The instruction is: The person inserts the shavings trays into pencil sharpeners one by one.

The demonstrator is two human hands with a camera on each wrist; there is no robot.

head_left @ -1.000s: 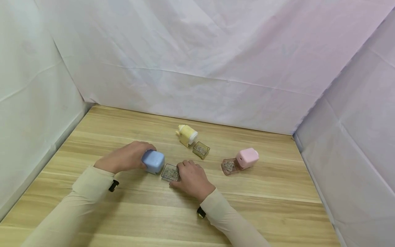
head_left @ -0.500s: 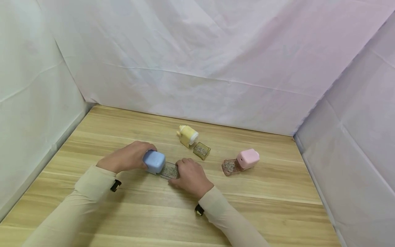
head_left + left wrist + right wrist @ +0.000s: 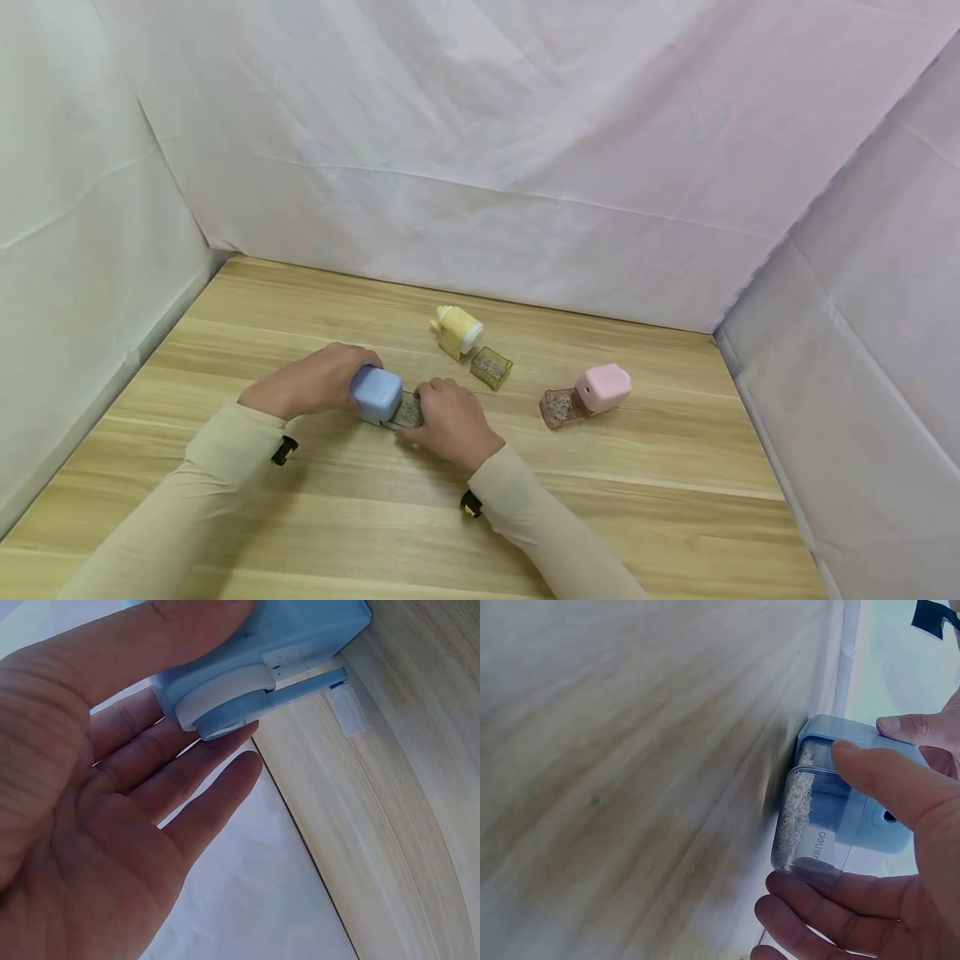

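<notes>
Drawer [image 3: 407,411] slides deeper into the blue sharpener [image 3: 377,392]! Right hand [image 3: 450,421] pinches it; left hand [image 3: 318,383] grips the sharpener, seemingly bracing.

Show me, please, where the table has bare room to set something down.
Bare table shows between the two sleeves, and from the pink sharpener rightward to the right cloth wall. The middle is crowded: left hand on the blue sharpener, right hand on its clear tray, the yellow sharpener just beyond.

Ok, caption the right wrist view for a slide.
Right hand grips a clear shavings drawer partway inside a blue pencil sharpener.
</notes>
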